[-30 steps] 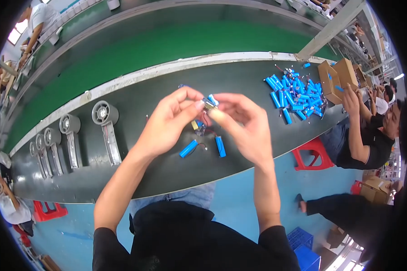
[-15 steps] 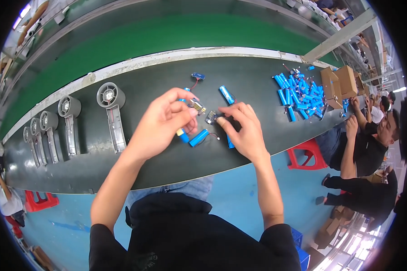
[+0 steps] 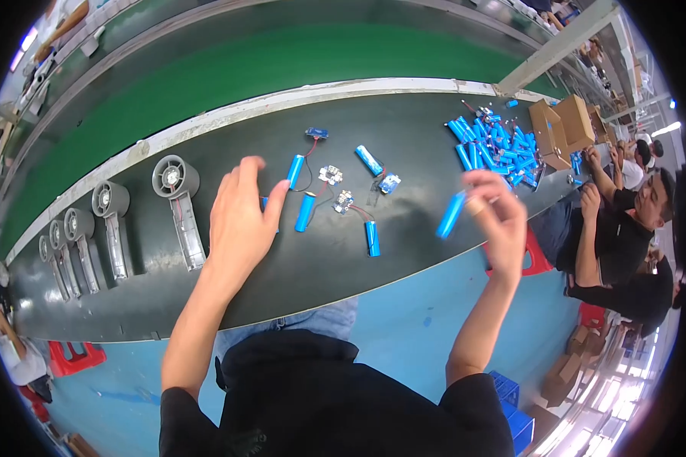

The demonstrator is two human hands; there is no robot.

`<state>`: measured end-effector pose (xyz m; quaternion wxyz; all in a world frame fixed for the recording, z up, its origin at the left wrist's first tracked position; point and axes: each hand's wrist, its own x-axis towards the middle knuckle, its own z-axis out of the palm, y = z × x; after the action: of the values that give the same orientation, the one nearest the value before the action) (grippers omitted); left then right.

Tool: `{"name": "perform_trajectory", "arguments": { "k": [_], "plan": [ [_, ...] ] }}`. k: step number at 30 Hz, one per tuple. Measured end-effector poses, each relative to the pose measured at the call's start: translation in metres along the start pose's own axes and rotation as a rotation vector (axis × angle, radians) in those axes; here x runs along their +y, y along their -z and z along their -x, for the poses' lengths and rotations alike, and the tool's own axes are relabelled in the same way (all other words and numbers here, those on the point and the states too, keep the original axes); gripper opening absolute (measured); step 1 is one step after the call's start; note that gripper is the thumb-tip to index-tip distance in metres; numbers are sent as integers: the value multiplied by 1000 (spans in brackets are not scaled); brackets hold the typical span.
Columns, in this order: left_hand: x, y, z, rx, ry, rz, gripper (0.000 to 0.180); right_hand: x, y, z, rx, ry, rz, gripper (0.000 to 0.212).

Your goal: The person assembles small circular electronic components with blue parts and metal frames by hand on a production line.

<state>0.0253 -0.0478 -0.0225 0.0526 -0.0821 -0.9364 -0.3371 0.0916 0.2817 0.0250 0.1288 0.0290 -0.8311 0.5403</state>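
Observation:
My left hand [image 3: 244,213] is open over the bench, thumb and fingers apart. A blue battery partly shows behind it. In my right hand [image 3: 499,221], blurred by motion, a blue cylindrical battery [image 3: 450,216] is pinched at its upper end, tilted above the near side of the bench. Between the hands lie several blue batteries wired to small circuit boards: one battery [image 3: 296,171] leads to a blue board [image 3: 316,133], another battery [image 3: 306,212] to a pale board [image 3: 330,175]. Nearer me a battery [image 3: 371,238] joins a board [image 3: 344,202]; right of it a battery [image 3: 368,160] joins a board [image 3: 389,183].
Grey handheld-fan housings [image 3: 177,183] stand in a row on the left of the dark bench [image 3: 411,236]. A heap of blue batteries [image 3: 503,148] and an open cardboard box [image 3: 560,129] lie to the right. Co-workers [image 3: 625,236] sit beyond; a red stool [image 3: 533,251] stands below.
My hands have moved apart, letting go of the two circuit boards, which now lie on the bench. My right hand has swung right with a blue battery; my left has moved slightly left and opened.

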Motion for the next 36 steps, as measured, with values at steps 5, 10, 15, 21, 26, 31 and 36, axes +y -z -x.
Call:
{"name": "perform_trajectory", "arguments": {
  "k": [5, 10, 15, 21, 26, 31, 36],
  "plan": [
    [-6, -2, 8, -117, 43, -52, 44, 48, 56, -20, 183, -264, -195, 20],
    [-10, 6, 7, -137, 115, 6, 44, 49, 8, -25, 62, -468, -331, 21],
    [0, 20, -5, -47, 231, 155, 38, 28, -71, -29, -140, -374, 453, 44],
    [-11, 11, -9, -39, 107, 523, 38, 52, -44, -21, -8, -246, 397, 25],
    [11, 24, -3, -119, 119, 602, 34, 144, 160, -23, 776, -305, 271, 19],
    [33, 8, -14, -226, 86, 586, 33, 222, 323, 6, 1016, -459, 232, 29],
    [41, 9, -25, -221, 124, 574, 28, 207, 326, -31, 944, -335, 369, 24]
  ]
}}
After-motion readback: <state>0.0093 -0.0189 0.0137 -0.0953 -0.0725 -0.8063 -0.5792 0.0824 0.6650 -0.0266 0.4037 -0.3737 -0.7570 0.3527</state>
